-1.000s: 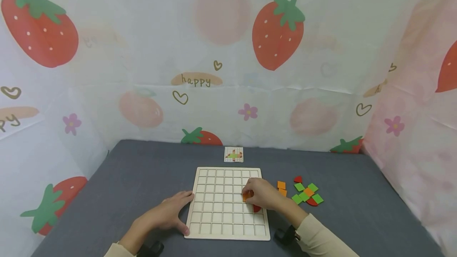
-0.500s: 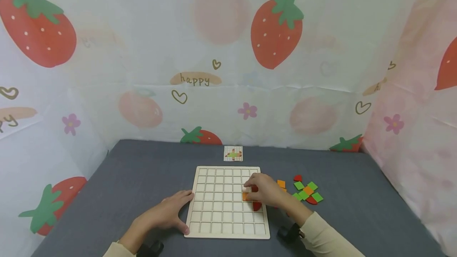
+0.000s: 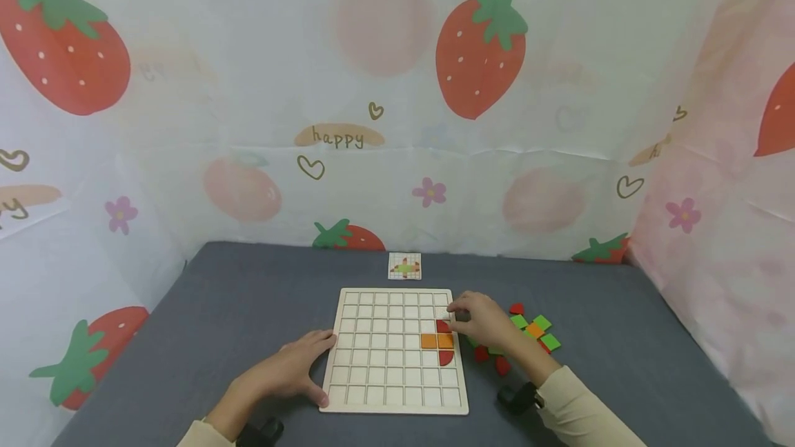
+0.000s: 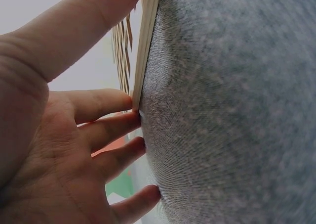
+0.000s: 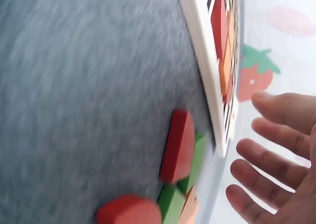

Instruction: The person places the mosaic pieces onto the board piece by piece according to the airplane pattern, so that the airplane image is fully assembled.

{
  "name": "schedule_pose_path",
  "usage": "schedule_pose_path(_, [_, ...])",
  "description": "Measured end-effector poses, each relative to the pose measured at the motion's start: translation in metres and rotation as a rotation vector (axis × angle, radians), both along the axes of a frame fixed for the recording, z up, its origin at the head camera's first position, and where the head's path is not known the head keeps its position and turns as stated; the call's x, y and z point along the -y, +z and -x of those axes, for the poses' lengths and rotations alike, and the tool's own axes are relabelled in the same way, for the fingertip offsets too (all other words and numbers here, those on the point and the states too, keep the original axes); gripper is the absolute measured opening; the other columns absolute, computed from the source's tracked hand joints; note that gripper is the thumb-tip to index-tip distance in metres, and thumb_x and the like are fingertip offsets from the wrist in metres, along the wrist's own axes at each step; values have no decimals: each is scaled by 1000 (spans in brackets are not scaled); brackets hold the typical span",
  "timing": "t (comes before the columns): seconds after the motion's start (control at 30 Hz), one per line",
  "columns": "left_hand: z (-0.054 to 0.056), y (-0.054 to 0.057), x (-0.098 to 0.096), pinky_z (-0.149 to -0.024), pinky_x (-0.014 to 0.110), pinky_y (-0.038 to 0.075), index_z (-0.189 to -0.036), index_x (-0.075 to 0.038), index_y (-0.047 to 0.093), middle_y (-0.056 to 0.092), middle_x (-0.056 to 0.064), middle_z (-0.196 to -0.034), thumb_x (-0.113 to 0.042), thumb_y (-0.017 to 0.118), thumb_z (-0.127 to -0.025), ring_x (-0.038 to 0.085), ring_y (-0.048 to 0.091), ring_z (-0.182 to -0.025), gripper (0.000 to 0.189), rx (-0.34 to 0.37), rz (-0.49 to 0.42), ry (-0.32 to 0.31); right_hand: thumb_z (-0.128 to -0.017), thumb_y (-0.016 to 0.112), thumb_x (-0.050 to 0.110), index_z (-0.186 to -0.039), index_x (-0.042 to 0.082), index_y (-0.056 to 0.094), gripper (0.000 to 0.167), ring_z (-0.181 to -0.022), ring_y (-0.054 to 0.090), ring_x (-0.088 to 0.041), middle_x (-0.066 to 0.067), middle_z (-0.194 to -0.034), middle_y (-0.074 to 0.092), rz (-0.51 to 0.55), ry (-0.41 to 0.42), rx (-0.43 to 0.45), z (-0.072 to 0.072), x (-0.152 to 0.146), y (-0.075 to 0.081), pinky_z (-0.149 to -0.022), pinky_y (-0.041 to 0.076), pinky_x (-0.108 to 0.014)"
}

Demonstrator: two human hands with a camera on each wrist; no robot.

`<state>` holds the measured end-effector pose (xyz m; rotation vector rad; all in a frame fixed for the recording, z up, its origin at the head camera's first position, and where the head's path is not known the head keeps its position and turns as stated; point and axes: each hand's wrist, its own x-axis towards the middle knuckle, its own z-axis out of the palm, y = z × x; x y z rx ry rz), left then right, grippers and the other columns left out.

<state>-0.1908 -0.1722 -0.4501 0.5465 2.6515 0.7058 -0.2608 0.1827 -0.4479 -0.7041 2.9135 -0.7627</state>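
Note:
A pale wooden grid board (image 3: 376,358) lies on the cloth. Two orange squares (image 3: 428,341) sit side by side in cells near its right edge, with a red rounded piece (image 3: 446,358) below and another red rounded piece (image 3: 443,326) above the right-hand square. My left hand (image 3: 288,368) rests against the board's left edge, thumb at the near corner; in the left wrist view its fingertips touch the wood and cloth. Over the right edge hovers my right hand (image 3: 487,325), fingers parted with nothing between them, as the right wrist view (image 5: 281,159) confirms.
Loose green squares (image 3: 551,342), an orange square (image 3: 534,330) and several red rounded pieces (image 3: 502,365) lie right of the board, partly hidden by the right forearm. Behind the board is a small pattern card (image 3: 405,267). A printed curtain (image 3: 397,185) borders the table.
My right hand has let go of an orange square in its cell and moved right, uncovering the second orange square and the upper red piece. The left hand stays in place.

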Motion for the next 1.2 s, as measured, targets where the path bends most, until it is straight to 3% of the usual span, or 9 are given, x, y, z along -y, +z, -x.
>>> schedule_pose_path(0.2, [0, -1, 0, -107, 68, 25, -143, 5, 42, 38, 23, -151, -28, 90, -60, 45, 29, -143, 102, -9, 2, -2, -81, 78, 17, -105, 6, 74, 27, -88, 59, -17, -6, -98, 66, -13, -117, -22, 4, -11, -6, -79, 54, -39])
schedule_pose_path(0.53, [-2, 0, 1, -107, 68, 27, -142, 6, 42, 39, 24, -150, -28, 89, -60, 45, 31, -142, 100, -29, -3, -21, -82, 77, 19, -104, 4, 74, 28, -84, 60, -19, -10, -98, 65, -32, -202, -36, 7, -20, -8, -74, 53, -38])
schedule_pose_path(1.2, [-1, -1, 0, -107, 69, 26, -143, 6, 42, 39, 23, -151, -28, 89, -61, 44, 31, -143, 101, -25, -8, -13, -82, 76, 18, -97, 1, 73, 23, -88, 62, -27, -12, -95, 65, -158, -257, -33, 8, -31, -12, -78, 53, -44])
